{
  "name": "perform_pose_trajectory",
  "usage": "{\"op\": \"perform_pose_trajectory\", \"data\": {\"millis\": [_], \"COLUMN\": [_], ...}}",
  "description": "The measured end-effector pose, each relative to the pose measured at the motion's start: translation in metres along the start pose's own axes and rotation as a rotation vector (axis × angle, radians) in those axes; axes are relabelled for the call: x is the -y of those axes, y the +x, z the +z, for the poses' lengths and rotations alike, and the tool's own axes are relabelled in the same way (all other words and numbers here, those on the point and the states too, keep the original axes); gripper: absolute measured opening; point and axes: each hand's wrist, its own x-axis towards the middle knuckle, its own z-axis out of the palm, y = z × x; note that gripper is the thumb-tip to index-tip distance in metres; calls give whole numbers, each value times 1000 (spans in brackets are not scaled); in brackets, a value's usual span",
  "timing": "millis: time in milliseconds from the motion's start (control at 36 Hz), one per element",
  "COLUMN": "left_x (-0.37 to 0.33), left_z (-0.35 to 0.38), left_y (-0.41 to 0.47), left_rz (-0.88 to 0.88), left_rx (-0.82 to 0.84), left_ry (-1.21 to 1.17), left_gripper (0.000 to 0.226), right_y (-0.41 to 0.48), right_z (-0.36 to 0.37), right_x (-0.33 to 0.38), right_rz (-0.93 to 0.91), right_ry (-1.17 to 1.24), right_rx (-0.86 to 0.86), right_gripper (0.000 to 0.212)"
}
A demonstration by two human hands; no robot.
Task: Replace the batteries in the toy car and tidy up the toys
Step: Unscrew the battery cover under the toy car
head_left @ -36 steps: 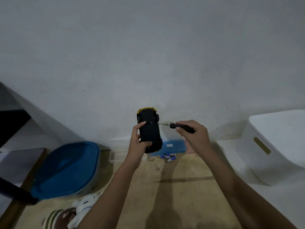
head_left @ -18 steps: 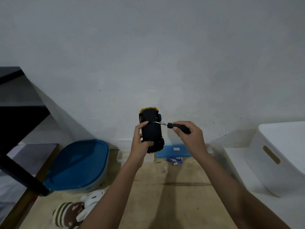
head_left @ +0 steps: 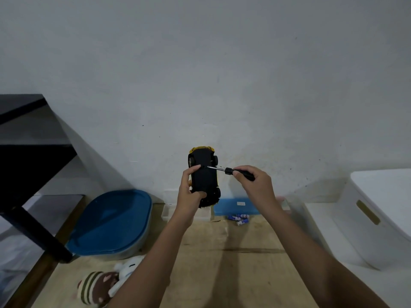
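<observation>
- Toy car [head_left: 203,174]: one, yellow-bodied, held up in front of the wall with its black underside facing the person. Three wheels show.
- Left hand [head_left: 189,194] is wrapped round the car's lower half, with the index finger stretched up along the chassis.
- Right hand [head_left: 255,183] pinches the black handle of the one screwdriver [head_left: 224,170]. Its metal tip rests on the underside, just beside that index fingertip.
- Batteries [head_left: 239,217]: a small blue-and-white cluster on the floor by a flat blue lid [head_left: 235,205]. There are three or four, too small to count surely.
- Plush toys [head_left: 104,283]: two, one striped and brown, one white, partly covered by the left forearm.
- One blue-lidded tub [head_left: 111,221], one white bin [head_left: 382,210] cut off at the right edge, and one black desk [head_left: 33,152] cut off at the left.
- The screw itself cannot be made out.
- Both grips and the screwdriver's place match half a second ago. Against a second ago, more of the desk and plush toys is in view.
</observation>
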Motion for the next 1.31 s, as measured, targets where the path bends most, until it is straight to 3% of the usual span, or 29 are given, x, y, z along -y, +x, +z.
{"op": "perform_pose_trajectory", "data": {"millis": [194, 333, 667, 861, 972, 1056, 1167, 1306], "left_x": [-2, -2, 1, -4, -8, -9, -11, -11], "left_z": [-4, -5, -5, -4, -4, -1, 2, 3], "left_y": [-5, -10, -12, -20, -22, -25, -28, -27], "left_rz": [6, 33, 67, 16, -8, -10, -31, -38], "left_rx": [0, 8, -22, -33, -40, -33, -41, -50], "left_ry": [21, 66, 159, 90, 78, 75, 56, 59], "left_gripper": [74, 71, 70, 70, 69, 68, 66, 68], "right_y": [-4, -6, -8, -5, -3, -7, -5, -2], "right_z": [1, 3, 13, 17, 14, 12, 13, 11], "right_x": [5, 13, 46, 57, 57, 63, 70, 70], "right_rz": [-11, -133, -372, -256, -303, -360, -210, -322], "right_ry": [-46, -193, -537, -840, -620, -514, -660, -687], "right_rx": [-6, -17, 162, 226, 209, 228, 216, 189], "right_gripper": [12, 15, 24, 33, 19, 25, 34, 22]}}
